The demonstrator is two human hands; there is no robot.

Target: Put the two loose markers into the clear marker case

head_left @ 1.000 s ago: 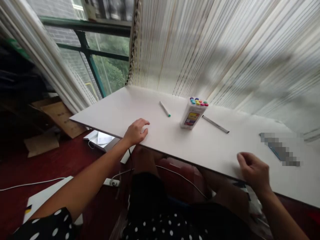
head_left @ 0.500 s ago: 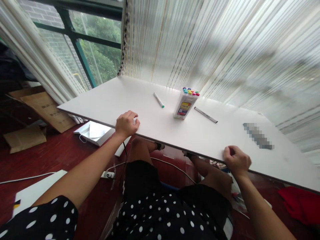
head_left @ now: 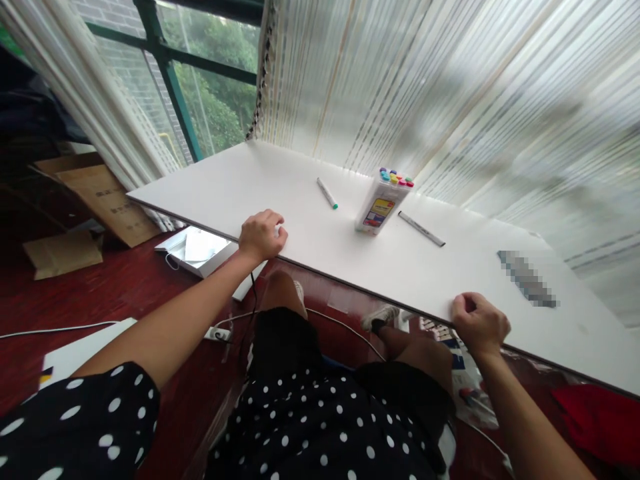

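My left hand rests on the near edge of the white table, its fingers curled in loosely and nothing visible in them. Farther right along the same edge, my right hand lies in a loose fist, also with nothing showing inside. Between and beyond the hands stands a clear case of markers with several coloured caps on top. Left of it lies a marker with a green end. A grey-white marker with dark ends lies to its right. A blurred-out grey flat object is beyond my right hand.
A striped sheer curtain hangs along the table's far side, beside a window. Cardboard boxes and an open white box are on the red floor at left. A power strip and cables lie below; red cloth is at right.
The view has shifted slightly, so the table and its things appear a little farther right. Both hands keep their places on the table edge. My feet under the table have moved.
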